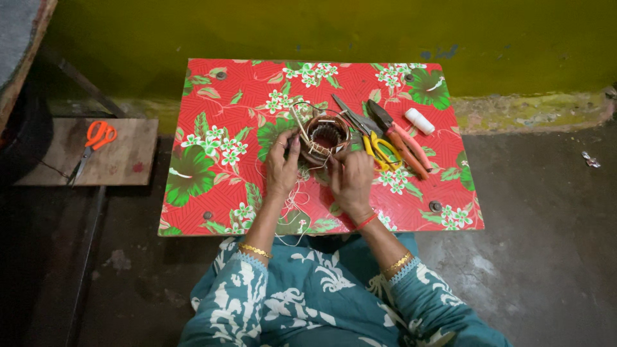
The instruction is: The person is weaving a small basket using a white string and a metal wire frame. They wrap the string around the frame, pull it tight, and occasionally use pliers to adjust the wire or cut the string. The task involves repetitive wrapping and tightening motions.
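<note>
Copper-wound ring of a motor stator (324,136), round and brown with dark slots on its inner wall, sits at the centre of the frame on the small table with the red floral oilcloth (212,193). Its open bore faces straight up at the camera, so the axis stands upright and there is no long side to speak of. Thin pale thread (292,202) trails off it toward the lower edge of the table, looping loosely between the wrists.

Left hand (281,168) is up against the ring's left side, fingers curled and pressed to the outer winding, a thin pale stick (297,122) rising beside the fingertips. Right hand (352,181) sits just below and right of the ring, fingers bunched and pinched together at its rim; whether they grip thread or wire is too small to tell.

Right of the ring, touching or nearly so, lie yellow-handled scissors (380,149), blades pointing to the upper left, and just beside them orange-handled pliers (403,142) on the same slant. A small white spool (419,120) rests further to the upper right.

Over at the left of the frame, well apart, orange-handled scissors (93,144) lie on a low wooden board (128,160).
</note>
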